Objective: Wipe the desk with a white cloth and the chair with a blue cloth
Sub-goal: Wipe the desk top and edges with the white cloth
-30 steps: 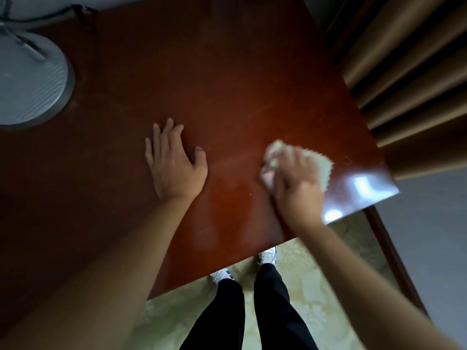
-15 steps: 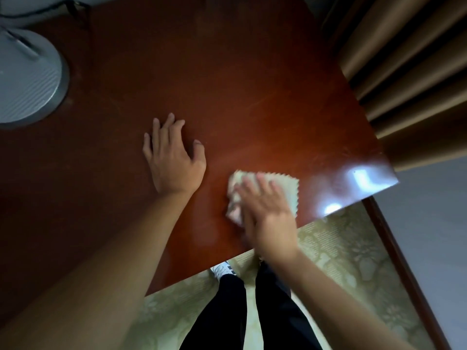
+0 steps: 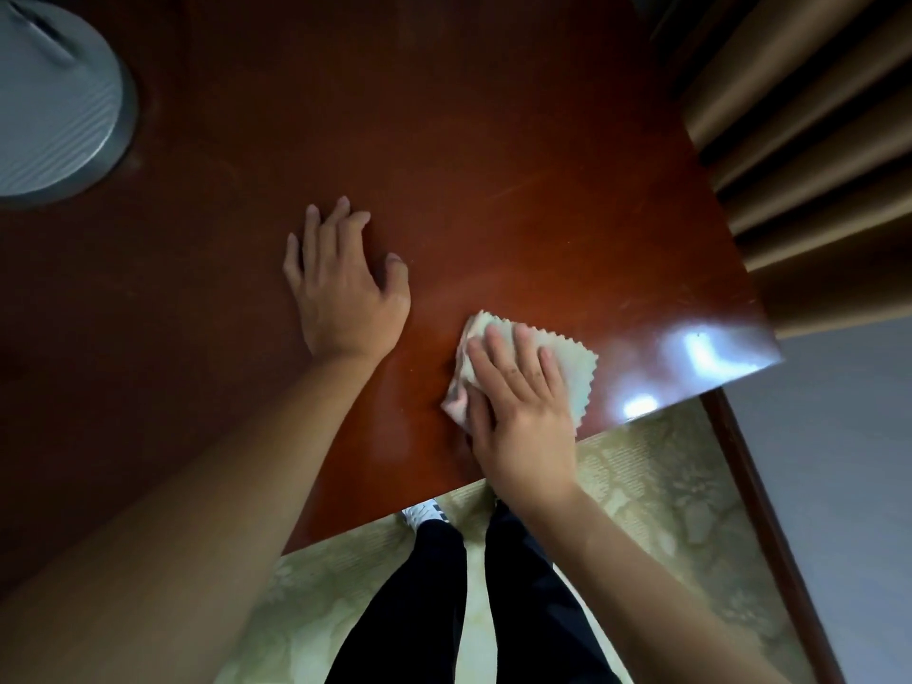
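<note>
A glossy reddish-brown wooden desk (image 3: 444,140) fills most of the view. A white cloth (image 3: 577,372) with zigzag edges lies crumpled near the desk's front edge. My right hand (image 3: 518,407) presses flat on top of it, fingers spread, covering most of it. My left hand (image 3: 345,288) rests palm down on the bare wood to the left of the cloth, fingers apart and holding nothing. No chair or blue cloth is in view.
A round grey lamp base (image 3: 54,101) stands at the desk's far left. Brown curtains (image 3: 799,140) hang close to the right edge. Below the front edge are patterned floor (image 3: 666,510) and my dark trouser legs (image 3: 444,599).
My right hand slid the white cloth leftward and toward the front edge, then slightly back to the right. My left hand stayed planted on the desk.
</note>
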